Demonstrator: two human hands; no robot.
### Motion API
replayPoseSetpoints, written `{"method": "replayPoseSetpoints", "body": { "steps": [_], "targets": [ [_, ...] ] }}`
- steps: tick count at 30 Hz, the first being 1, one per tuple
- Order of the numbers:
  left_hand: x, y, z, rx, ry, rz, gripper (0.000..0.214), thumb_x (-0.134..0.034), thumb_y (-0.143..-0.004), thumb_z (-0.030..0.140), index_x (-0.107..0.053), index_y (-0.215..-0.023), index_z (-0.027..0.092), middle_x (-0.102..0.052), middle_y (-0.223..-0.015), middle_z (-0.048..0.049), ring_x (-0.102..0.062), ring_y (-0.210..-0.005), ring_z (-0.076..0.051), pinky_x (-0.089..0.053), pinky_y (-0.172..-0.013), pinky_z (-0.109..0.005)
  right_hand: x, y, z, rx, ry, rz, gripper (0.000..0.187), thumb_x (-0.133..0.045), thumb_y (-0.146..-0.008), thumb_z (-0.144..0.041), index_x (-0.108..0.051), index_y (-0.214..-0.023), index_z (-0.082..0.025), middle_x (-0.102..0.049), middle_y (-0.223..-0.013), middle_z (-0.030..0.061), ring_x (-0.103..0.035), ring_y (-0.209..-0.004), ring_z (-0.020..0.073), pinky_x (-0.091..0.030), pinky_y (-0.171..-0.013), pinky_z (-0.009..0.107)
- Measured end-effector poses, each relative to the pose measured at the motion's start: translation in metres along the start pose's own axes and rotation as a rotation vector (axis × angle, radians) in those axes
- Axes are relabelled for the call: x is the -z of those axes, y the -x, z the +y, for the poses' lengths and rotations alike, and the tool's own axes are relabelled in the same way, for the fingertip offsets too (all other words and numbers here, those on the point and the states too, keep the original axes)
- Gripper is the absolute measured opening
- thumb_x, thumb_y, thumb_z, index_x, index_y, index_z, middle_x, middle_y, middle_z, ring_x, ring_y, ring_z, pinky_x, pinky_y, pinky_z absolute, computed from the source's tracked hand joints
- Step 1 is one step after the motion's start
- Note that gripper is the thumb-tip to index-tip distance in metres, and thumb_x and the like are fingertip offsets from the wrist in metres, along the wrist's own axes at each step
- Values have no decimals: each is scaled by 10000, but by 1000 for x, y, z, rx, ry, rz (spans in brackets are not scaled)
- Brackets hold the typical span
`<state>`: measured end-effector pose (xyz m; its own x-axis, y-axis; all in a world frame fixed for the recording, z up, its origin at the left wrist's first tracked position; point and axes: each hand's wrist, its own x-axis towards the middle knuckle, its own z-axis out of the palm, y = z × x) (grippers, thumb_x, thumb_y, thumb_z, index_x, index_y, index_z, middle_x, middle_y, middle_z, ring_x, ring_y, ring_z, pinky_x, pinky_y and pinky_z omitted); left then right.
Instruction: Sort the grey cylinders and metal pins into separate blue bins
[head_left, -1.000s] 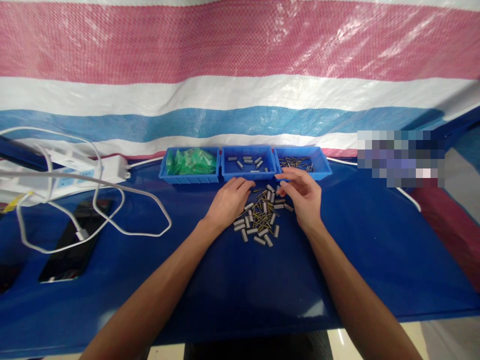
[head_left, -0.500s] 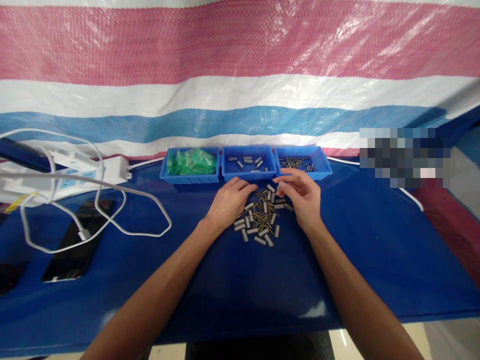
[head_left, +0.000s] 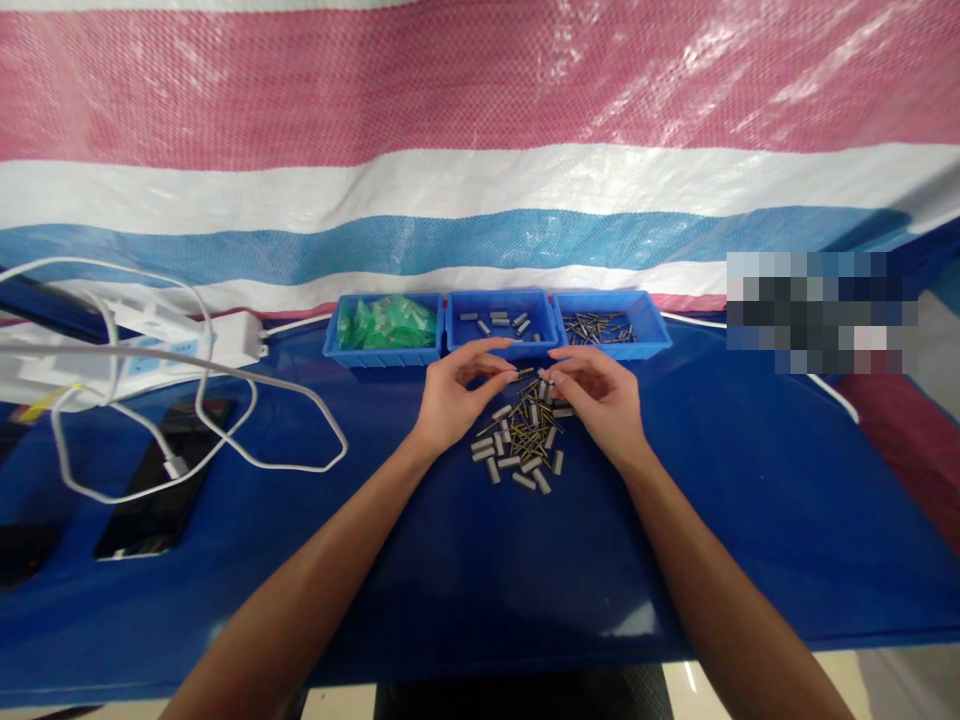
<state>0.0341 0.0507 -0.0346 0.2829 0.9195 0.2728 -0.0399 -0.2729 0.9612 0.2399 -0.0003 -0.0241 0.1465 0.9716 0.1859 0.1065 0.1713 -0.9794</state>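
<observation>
Between my two hands lies a loose pile of brass-coloured screws (head_left: 531, 440) and short grey metal cylinders (head_left: 524, 481). My left hand (head_left: 461, 393) is at the pile's upper left, thumb and fingers curved into a pinch. From its thumb tip a single brass-coloured screw (head_left: 526, 372) sticks out to the right, its other end hidden. At the upper right, my right hand (head_left: 600, 398) pinches a small grey cylinder (head_left: 546, 376), mostly covered by the fingertips. The screw and this cylinder face each other with a small gap.
Behind the hands stand three blue bins: one with green plastic bags (head_left: 390, 323), one with grey cylinders (head_left: 499, 321), one with screws (head_left: 596, 327). Left are a power strip (head_left: 232, 340), looping white cable (head_left: 281, 467) and black phone (head_left: 154, 500). A striped sheet (head_left: 480, 185) hangs behind.
My left hand has risen from the pile's left side, its thumb and index finger now further apart, with a screw showing at the thumb. My right hand has hardly moved.
</observation>
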Motion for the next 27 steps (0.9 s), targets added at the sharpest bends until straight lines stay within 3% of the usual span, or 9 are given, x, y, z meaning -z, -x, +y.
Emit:
{"method": "replayPoseSetpoints", "body": {
  "steps": [10,15,21,27],
  "targets": [
    [0,1,3,15,87,-37,534,-807,-910,378,-636,-1382,200,-749,-953,-48,-764,-801,-167,-653,-857,-328,-4,2,-4,79,134,-130,304,-801,-888,-364,-754,-1169,-258,-804,-892,20,-738,-704,175,-602,-639,307],
    [-1,2,4,2,109,-88,483,-820,-904,339,-664,-1336,188,-741,-940,-40,-756,-826,-150,-631,-859,-287,-3,2,-2,39,82,-114,296,-824,-874,-380,-787,-1134,-244,-802,-865,20,-732,-704,164,-599,-642,286],
    [0,1,1,-29,107,-109,443,-850,-876,309,-710,-1278,186,-742,-937,-40,-739,-865,-144,-608,-877,-265,-4,2,-2,-79,-48,-114,229,-888,-806,-419,-848,-930,-231,-815,-833,37,-734,-688,168,-612,-630,277],
    [-3,3,1,-54,67,-129,366,-829,-889,288,-737,-1223,168,-746,-968,-57,-745,-893,-160,-608,-913,-287,-4,0,-6,-122,-108,-109,221,-918,-767,-399,-856,-911,-244,-814,-808,27,-717,-643,147,-590,-584,248]
  ]
}}
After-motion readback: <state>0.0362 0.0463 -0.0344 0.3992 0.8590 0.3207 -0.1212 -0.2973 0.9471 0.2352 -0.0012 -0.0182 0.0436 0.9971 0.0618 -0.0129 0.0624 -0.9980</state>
